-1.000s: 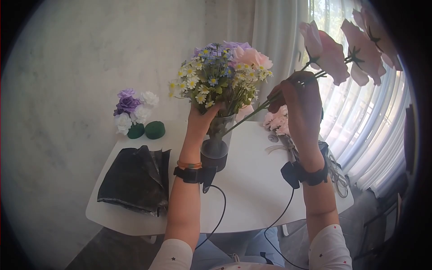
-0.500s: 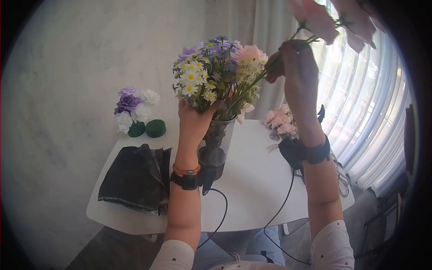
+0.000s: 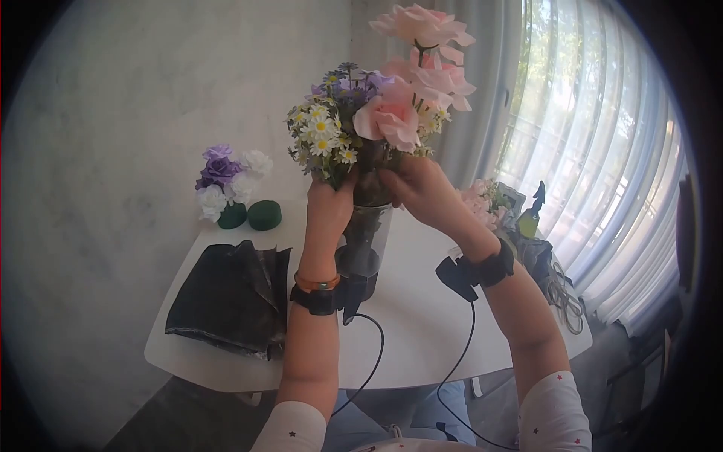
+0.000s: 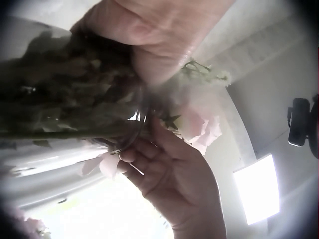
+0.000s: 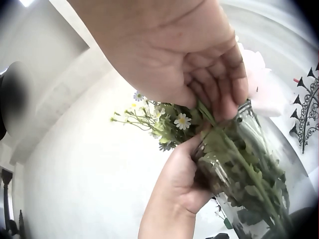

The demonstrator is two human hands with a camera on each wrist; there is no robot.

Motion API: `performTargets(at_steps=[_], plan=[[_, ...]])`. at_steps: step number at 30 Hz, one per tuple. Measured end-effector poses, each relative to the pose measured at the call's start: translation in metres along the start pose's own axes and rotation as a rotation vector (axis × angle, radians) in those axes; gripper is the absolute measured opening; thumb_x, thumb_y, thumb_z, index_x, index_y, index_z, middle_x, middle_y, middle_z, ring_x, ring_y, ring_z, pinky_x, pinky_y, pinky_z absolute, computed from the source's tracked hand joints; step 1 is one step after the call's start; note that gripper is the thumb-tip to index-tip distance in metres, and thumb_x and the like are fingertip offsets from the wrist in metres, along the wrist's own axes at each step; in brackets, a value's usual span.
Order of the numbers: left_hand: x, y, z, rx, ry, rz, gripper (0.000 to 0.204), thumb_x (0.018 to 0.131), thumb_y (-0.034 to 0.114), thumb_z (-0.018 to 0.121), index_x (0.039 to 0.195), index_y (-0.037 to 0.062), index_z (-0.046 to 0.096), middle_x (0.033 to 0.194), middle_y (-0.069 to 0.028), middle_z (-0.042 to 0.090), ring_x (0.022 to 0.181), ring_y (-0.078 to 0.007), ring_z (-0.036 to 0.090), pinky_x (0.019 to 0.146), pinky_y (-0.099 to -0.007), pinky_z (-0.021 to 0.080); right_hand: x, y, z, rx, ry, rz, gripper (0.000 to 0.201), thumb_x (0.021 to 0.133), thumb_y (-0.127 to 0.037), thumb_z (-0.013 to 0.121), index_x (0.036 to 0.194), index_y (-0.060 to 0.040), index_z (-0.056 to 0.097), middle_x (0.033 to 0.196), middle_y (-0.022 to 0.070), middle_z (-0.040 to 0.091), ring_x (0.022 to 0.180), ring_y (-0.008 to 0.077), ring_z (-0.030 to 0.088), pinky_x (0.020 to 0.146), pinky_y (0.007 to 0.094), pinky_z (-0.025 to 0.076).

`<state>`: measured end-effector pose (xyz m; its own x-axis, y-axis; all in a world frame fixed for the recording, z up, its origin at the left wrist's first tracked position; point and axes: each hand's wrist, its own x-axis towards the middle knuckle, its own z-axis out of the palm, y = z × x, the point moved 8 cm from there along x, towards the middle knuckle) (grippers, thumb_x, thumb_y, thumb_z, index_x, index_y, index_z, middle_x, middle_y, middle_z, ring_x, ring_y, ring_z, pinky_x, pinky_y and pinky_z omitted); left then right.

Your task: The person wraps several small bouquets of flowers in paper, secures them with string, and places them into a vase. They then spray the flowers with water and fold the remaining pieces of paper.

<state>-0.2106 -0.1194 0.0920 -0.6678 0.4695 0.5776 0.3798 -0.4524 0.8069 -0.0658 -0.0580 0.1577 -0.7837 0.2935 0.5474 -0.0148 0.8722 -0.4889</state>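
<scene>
My right hand (image 3: 425, 192) was closed at the mouth of the glass vase (image 3: 379, 245), its thumb and fingers pinching a green stem (image 5: 247, 172) that slanted down into the glass. Its blossoms out of reach above the fingers, the group of pink roses (image 3: 388, 119) rose over that hand, the lowest bloom just above the rim. I had the left hand (image 3: 329, 207) on the other side of the mouth, curled round the stems and leaves (image 5: 214, 145) there, just below the white daisies (image 3: 321, 128). The vase was clear, packed with greenery in its upper part, and it stood upright on the white table (image 3: 410, 324) between my forearms. Behind the daisies I could make out small purple flowers (image 3: 354, 90). Farther out on my left lay dark folded sheets (image 3: 226, 297), with two green blocks (image 3: 264, 215) beyond them, beside a cluster of purple and white flowers (image 3: 218, 172). On my right were pale pink flowers (image 3: 480, 202) and a looped cord (image 3: 566, 303).
</scene>
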Motion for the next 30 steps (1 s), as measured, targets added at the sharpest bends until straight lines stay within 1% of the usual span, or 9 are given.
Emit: performTargets(at_steps=[4, 6, 7, 10, 14, 20, 21, 23, 30], plan=[[-0.001, -0.004, 0.002, -0.01, 0.007, -0.007, 0.042, 0.088, 0.015, 0.06, 0.125, -0.0027, 0.049, 0.117, -0.0113, 0.06, 0.103, -0.019, 0.057, 0.088, -0.0312, 0.044, -0.009, -0.005, 0.018, -0.226, -0.062, -0.108, 0.022, 0.09, -0.017, 0.054, 0.087, 0.0042, 0.059, 0.069, 0.0155, 0.061, 0.063, 0.0278, 0.061, 0.061, 0.0385, 0.046], [-0.001, 0.0, 0.004, -0.054, -0.01, 0.023, 0.043, 0.088, 0.013, 0.059, 0.126, -0.0021, 0.048, 0.119, -0.0114, 0.059, 0.104, -0.0191, 0.057, 0.089, -0.0307, 0.043, -0.011, -0.012, 0.014, -0.129, -0.021, -0.139, 0.024, 0.083, -0.014, 0.059, 0.072, 0.0077, 0.06, 0.062, 0.0252, 0.054, 0.058, 0.0404, 0.049, 0.058, 0.0445, 0.042], [-0.001, 0.001, 0.004, -0.052, -0.011, 0.023, 0.043, 0.088, 0.013, 0.059, 0.126, -0.0021, 0.048, 0.119, -0.0114, 0.059, 0.104, -0.0191, 0.057, 0.089, -0.0307, 0.043, -0.01, 0.004, 0.016, -0.138, -0.103, 0.036, 0.021, 0.084, -0.015, 0.061, 0.083, 0.0063, 0.062, 0.068, 0.0211, 0.06, 0.061, 0.0338, 0.056, 0.061, 0.0401, 0.045], [-0.002, 0.003, 0.008, -0.151, -0.038, 0.028, 0.044, 0.087, 0.012, 0.06, 0.127, -0.0015, 0.047, 0.119, -0.0109, 0.058, 0.106, -0.0193, 0.056, 0.09, -0.0305, 0.042, -0.014, -0.008, -0.006, 0.301, 0.158, -0.132, 0.023, 0.085, -0.016, 0.063, 0.096, 0.0041, 0.061, 0.081, 0.014, 0.065, 0.069, 0.022, 0.06, 0.066, 0.0342, 0.047], [0.001, 0.0, 0.008, -0.041, -0.037, 0.088, 0.046, 0.085, 0.012, 0.062, 0.127, -0.0006, 0.047, 0.121, -0.0118, 0.057, 0.108, -0.0204, 0.055, 0.092, -0.0308, 0.042, -0.015, -0.002, -0.016, 0.44, 0.276, -0.127, 0.025, 0.083, -0.011, 0.064, 0.102, 0.0033, 0.059, 0.09, 0.0128, 0.065, 0.075, 0.0171, 0.058, 0.07, 0.0317, 0.047], [-0.007, 0.002, 0.007, 0.012, -0.089, 0.166, 0.054, 0.078, 0.008, 0.068, 0.127, 0.0009, 0.047, 0.124, -0.0128, 0.053, 0.108, -0.0214, 0.055, 0.091, -0.0319, 0.044, -0.014, 0.017, 0.012, 0.107, 0.097, -0.193, 0.024, 0.076, -0.003, 0.059, 0.099, 0.0059, 0.06, 0.086, 0.017, 0.063, 0.071, 0.0216, 0.059, 0.069, 0.0337, 0.047], [-0.006, -0.001, 0.007, 0.013, -0.083, 0.164, 0.054, 0.078, 0.009, 0.068, 0.126, -0.0004, 0.045, 0.123, -0.0154, 0.054, 0.11, -0.0258, 0.055, 0.092, -0.0341, 0.043, -0.014, 0.013, 0.01, 0.06, -0.017, -0.058, 0.023, 0.076, -0.003, 0.057, 0.097, 0.006, 0.06, 0.085, 0.0165, 0.062, 0.071, 0.0225, 0.06, 0.069, 0.035, 0.047], [-0.006, -0.005, 0.005, 0.017, -0.079, 0.162, 0.054, 0.078, 0.011, 0.068, 0.125, -0.0017, 0.044, 0.121, -0.0181, 0.055, 0.111, -0.0302, 0.055, 0.093, -0.0363, 0.043, -0.017, -0.001, 0.004, 0.107, -0.005, -0.097, 0.022, 0.076, -0.004, 0.056, 0.096, 0.0065, 0.059, 0.084, 0.0162, 0.062, 0.071, 0.0229, 0.06, 0.068, 0.0351, 0.047], [-0.003, -0.005, 0.007, 0.124, -0.106, 0.274, 0.039, 0.079, 0.01, 0.065, 0.115, 0.0013, 0.052, 0.108, -0.0119, 0.061, 0.094, -0.0196, 0.06, 0.08, -0.0308, 0.048, -0.023, 0.002, -0.014, 0.473, 0.187, -0.068, 0.024, 0.081, -0.008, 0.056, 0.098, 0.0074, 0.057, 0.082, 0.0115, 0.063, 0.071, 0.0124, 0.055, 0.064, 0.0282, 0.047]])
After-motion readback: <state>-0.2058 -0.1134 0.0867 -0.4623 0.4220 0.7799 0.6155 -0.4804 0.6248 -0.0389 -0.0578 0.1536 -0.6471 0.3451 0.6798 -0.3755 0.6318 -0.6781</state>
